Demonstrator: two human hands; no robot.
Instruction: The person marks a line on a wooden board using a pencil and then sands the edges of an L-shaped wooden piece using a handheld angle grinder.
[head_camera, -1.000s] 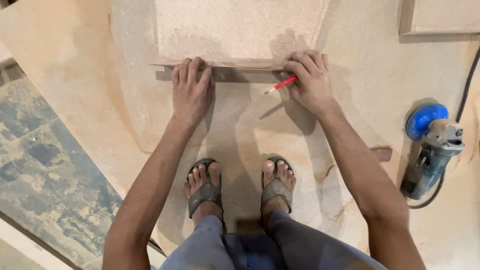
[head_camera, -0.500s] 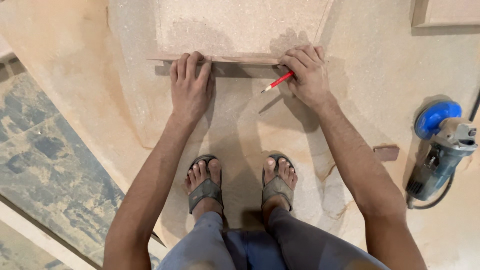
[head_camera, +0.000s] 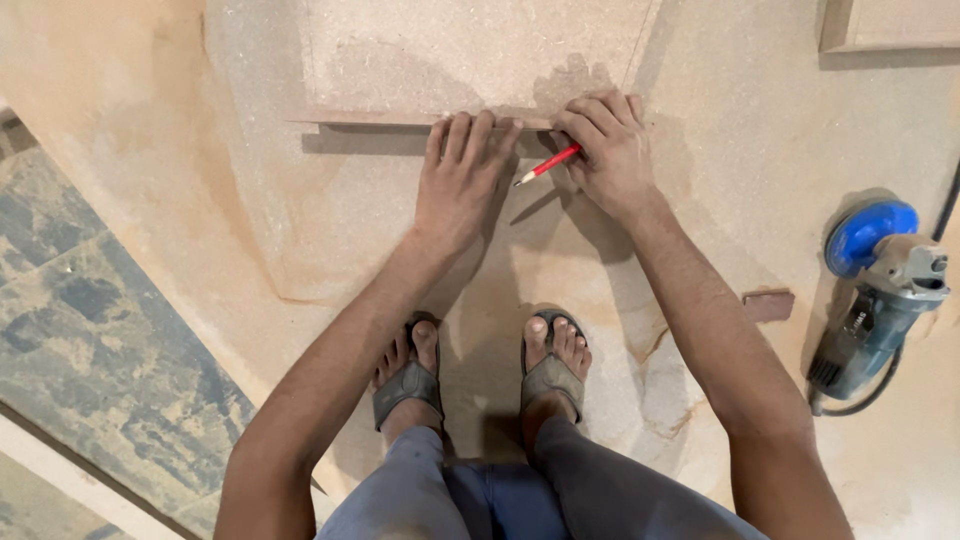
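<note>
dusty floor, left hand (head_camera: 462, 180) slid toward right hand (head_camera: 607, 150)

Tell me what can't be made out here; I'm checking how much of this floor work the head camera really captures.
- Fingertips of the right hand: curled over the board edge, so the contact there is hidden.
- Red pencil: its rear end is buried in the right hand.
- Any pencil line under the left hand: covered by the hand.
- Power tool: its cable runs off the right edge.
- Wooden frame, top right: cut off by the edge.
</note>
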